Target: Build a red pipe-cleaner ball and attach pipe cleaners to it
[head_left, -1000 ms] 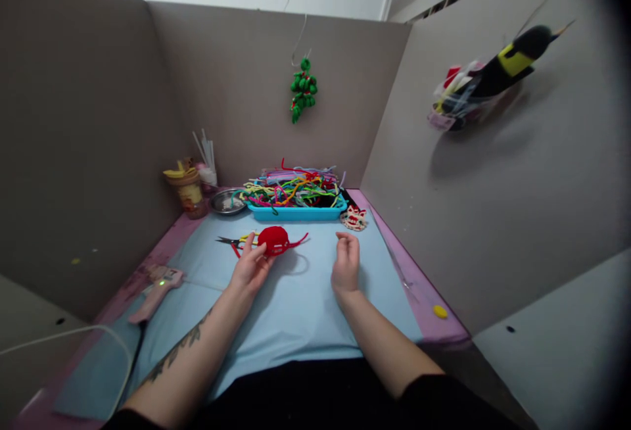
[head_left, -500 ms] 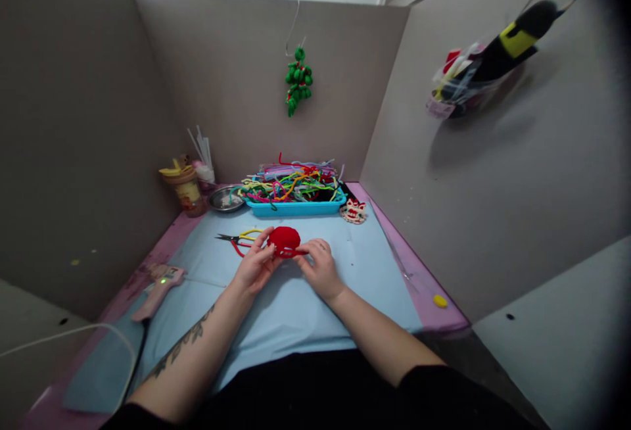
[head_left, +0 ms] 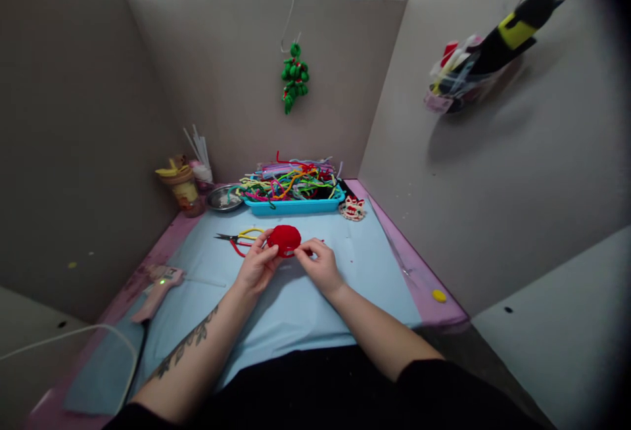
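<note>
A rounded red fuzzy piece [head_left: 284,238], seemingly made of pipe cleaner, is held above the blue table cover [head_left: 315,305]. My left hand [head_left: 257,265] grips its left side, with the thumb on the front near a small gap in the lower edge. At the lower right edge, my right hand [head_left: 318,262] is closed in a pinch on a red pipe cleaner; a bit of red shows beyond the fingers. Just left of the piece, scissors [head_left: 239,239] with one yellow and one red handle lie partly behind my left hand.
Behind stands a blue tray [head_left: 296,206] heaped with colourful pipe cleaners, a metal dish [head_left: 224,198] beside it. A pink glue gun [head_left: 160,292] lies at left, its light green. A beaded-looking ornament [head_left: 353,208] and a yellow disc [head_left: 438,296] lie at right. Grey panels enclose the table.
My right hand's fingers have shifted slightly at the red piece's lower right edge, and the red strand now shows past the knuckles. The whole view has moved a little.
</note>
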`<action>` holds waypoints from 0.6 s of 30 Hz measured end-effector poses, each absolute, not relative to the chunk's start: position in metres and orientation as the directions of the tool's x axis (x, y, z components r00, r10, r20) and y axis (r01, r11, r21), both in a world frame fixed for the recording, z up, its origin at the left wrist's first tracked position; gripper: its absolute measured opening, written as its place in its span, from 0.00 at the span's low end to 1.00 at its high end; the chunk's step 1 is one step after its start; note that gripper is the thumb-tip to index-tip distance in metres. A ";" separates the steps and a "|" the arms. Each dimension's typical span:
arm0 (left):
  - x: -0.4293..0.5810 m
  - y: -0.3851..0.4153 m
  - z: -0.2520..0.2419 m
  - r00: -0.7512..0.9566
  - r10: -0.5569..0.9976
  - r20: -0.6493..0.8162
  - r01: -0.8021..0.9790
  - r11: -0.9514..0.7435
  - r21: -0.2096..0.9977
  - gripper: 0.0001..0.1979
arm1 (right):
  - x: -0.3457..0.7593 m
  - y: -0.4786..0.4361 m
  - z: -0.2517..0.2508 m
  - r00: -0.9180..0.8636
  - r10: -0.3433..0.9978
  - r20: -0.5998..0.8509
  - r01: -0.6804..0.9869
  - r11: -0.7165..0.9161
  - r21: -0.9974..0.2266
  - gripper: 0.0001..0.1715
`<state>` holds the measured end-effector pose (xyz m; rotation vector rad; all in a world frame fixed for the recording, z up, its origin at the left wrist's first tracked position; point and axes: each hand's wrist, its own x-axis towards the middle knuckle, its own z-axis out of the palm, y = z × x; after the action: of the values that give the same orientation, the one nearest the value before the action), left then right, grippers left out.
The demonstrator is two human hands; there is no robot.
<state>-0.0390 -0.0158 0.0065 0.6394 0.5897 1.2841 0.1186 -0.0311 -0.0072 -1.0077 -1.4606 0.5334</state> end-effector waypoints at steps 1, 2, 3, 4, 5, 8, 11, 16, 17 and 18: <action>-0.039 -0.016 0.007 0.188 0.981 -0.043 -0.677 0.161 0.718 0.29 | 0.119 -0.030 -0.007 0.116 0.840 0.530 0.259 0.490 -0.832 0.08; -0.039 -0.017 0.007 0.189 0.981 -0.041 -0.679 0.161 0.716 0.28 | 0.119 -0.029 -0.008 0.129 0.858 0.496 0.238 0.459 -0.856 0.08; -0.039 -0.017 0.007 0.190 0.981 -0.039 -0.680 0.161 0.716 0.28 | 0.119 -0.028 -0.008 0.140 0.879 0.456 0.208 0.424 -0.882 0.08; -0.039 -0.017 0.008 0.193 0.981 -0.038 -0.679 0.161 0.716 0.29 | 0.120 -0.027 -0.009 0.143 0.902 0.407 0.171 0.383 -0.908 0.08; -0.039 -0.018 0.008 0.195 0.980 -0.038 -0.678 0.162 0.716 0.29 | 0.120 -0.025 -0.010 0.137 0.926 0.352 0.127 0.336 -0.933 0.08; -0.039 -0.018 0.008 0.206 0.978 -0.042 -0.681 0.174 0.712 0.30 | 0.121 -0.022 -0.012 0.089 0.981 0.174 -0.034 0.178 -0.983 0.08; -0.039 -0.017 0.008 0.218 0.975 -0.050 -0.685 0.189 0.704 0.28 | 0.120 -0.020 -0.012 0.032 0.999 0.029 -0.233 0.036 -0.972 0.09; -0.037 -0.020 0.009 0.225 0.972 -0.069 -0.652 0.203 0.730 0.30 | 0.116 -0.019 -0.011 0.027 0.999 -0.024 -0.407 -0.011 -0.913 0.10; -0.036 -0.021 0.009 0.219 0.973 -0.074 -0.632 0.199 0.749 0.31 | 0.116 -0.019 -0.011 0.051 0.999 -0.012 -0.411 0.010 -0.912 0.10; -0.035 -0.022 0.009 0.207 0.975 -0.079 -0.607 0.192 0.771 0.32 | 0.115 -0.018 -0.012 0.078 0.997 0.002 -0.407 0.034 -0.913 0.10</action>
<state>-0.0348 -0.0218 0.0085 0.6867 0.6581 1.2307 0.1152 -0.0184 -0.0120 -0.9185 -0.8516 1.3107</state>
